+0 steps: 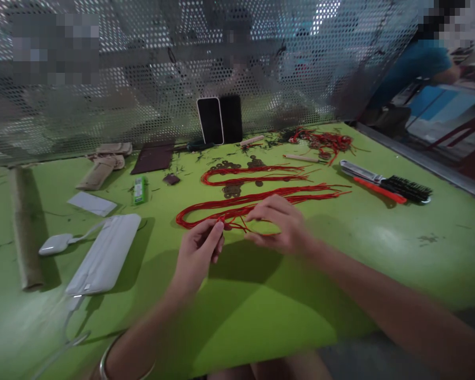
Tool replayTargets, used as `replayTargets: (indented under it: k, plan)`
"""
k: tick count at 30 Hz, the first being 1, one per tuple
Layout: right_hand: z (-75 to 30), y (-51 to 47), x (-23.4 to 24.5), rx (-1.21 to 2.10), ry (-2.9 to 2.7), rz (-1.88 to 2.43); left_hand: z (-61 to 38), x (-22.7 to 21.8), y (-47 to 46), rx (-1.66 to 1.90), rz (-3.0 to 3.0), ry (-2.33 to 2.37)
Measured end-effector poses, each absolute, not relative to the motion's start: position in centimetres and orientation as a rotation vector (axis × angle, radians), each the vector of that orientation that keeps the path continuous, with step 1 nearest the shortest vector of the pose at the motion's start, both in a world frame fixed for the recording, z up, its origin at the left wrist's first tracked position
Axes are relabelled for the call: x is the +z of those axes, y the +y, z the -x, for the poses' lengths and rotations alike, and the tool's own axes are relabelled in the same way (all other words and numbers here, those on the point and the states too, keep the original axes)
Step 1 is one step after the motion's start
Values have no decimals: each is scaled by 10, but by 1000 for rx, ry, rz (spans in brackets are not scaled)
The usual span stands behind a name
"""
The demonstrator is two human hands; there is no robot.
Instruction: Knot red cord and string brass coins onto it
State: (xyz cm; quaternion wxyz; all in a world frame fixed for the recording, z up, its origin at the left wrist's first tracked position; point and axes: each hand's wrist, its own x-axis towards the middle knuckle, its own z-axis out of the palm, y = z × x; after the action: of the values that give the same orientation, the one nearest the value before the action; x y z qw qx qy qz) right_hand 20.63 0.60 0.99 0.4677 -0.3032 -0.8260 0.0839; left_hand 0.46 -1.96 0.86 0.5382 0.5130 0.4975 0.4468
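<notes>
My left hand [200, 250] pinches a small knotted red cord [237, 227] between thumb and forefinger, just above the green table. Loose strands run from the pinch toward my right hand [283, 224]. That hand is open, thumb and fingertips apart, with thin strands passing between them. Behind both hands lies a long looped bundle of red cords [184, 212], its cut ends pointing right. Farther back is a smaller looped bundle [206, 177], with dark round coins [232, 191] beside it.
A white power bank [106, 253] with cables, a green packet [140, 190] and a cloth pouch [97, 171] are at left. A phone [211, 121] leans on the perforated metal screen [142, 63]. Right are a hairbrush [407, 187] and tangled red cords [328, 141]. A person in blue sits beyond.
</notes>
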Motion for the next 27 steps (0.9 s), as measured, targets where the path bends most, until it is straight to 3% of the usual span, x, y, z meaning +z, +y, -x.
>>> replayTargets:
  k: [16,27]
  plan:
    - [-199,-5,9,40,-2230,737,-7,8,-18,1049,-1341,1198]
    - [-194,-10,15,146,-2288,667,-4,12,-16,1130,-1386,1213]
